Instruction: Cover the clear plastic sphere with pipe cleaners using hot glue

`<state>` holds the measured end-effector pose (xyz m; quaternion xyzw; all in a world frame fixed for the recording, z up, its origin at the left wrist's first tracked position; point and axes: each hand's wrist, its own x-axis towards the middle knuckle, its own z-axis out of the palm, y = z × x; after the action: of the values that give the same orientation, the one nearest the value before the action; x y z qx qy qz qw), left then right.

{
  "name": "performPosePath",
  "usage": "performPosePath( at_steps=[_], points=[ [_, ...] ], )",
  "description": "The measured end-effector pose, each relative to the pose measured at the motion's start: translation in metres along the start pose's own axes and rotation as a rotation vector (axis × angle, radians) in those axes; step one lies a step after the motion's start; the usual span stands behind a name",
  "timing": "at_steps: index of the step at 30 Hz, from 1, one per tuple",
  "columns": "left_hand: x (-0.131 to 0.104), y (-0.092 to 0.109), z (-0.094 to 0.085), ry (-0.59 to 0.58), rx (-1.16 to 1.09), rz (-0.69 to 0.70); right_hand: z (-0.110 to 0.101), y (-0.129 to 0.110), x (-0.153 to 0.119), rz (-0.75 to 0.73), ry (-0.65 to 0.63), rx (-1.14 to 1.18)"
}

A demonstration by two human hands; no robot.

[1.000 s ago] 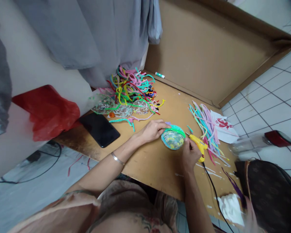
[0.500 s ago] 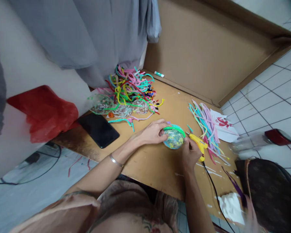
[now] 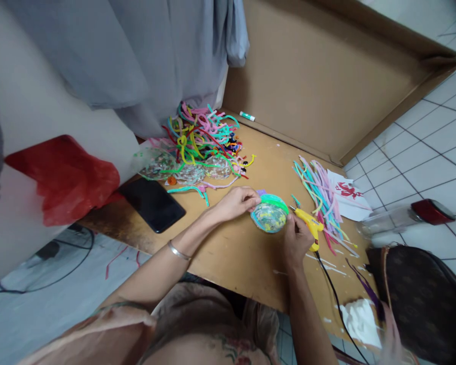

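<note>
A round, bowl-like craft piece [image 3: 269, 219] in blue, yellow and grey, with green and teal pipe cleaners along its far rim, is between my hands over the table. My left hand [image 3: 240, 204] pinches the green pipe cleaner at the upper left rim. On the right edge, the closed fingers of my right hand [image 3: 298, 237] grip the piece. A yellow glue gun [image 3: 307, 225] lies just beyond my right hand, its nozzle pointing toward the piece. A small purple bit [image 3: 261, 192] shows behind the rim.
A tangled heap of pipe cleaners [image 3: 201, 132] and several round pieces [image 3: 217, 167] lie at the back left, near a black phone [image 3: 152, 204]. More pipe cleaners [image 3: 321, 195], a clear bottle [image 3: 387, 219], a brown bag [image 3: 421, 294] and white tissue [image 3: 361, 322] are on the right. The gun's cord [image 3: 332, 289] runs off the front.
My left fingers have shifted from over the piece's left side to its upper left rim, uncovering more of its surface. My right hand keeps its grip; the view has shifted slightly.
</note>
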<state>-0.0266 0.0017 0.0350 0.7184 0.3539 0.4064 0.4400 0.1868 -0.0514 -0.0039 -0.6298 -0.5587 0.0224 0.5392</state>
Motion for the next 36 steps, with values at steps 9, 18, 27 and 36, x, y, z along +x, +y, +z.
performPosePath(
  at_steps=[9,18,27,36],
  points=[
    [0.001,-0.003,0.003,0.035,-0.074,-0.167,-0.001,-0.002,0.0,0.013,0.005,-0.037],
    [0.002,-0.006,0.005,0.05,-0.155,-0.21,0.0,-0.002,0.0,0.134,-0.059,0.092],
    [0.004,-0.013,-0.003,-0.03,-0.343,-0.236,-0.002,0.001,0.001,0.257,-0.076,0.171],
    [0.005,-0.019,-0.003,-0.021,-0.322,-0.229,0.001,0.001,0.002,0.265,-0.091,0.247]
  ],
)
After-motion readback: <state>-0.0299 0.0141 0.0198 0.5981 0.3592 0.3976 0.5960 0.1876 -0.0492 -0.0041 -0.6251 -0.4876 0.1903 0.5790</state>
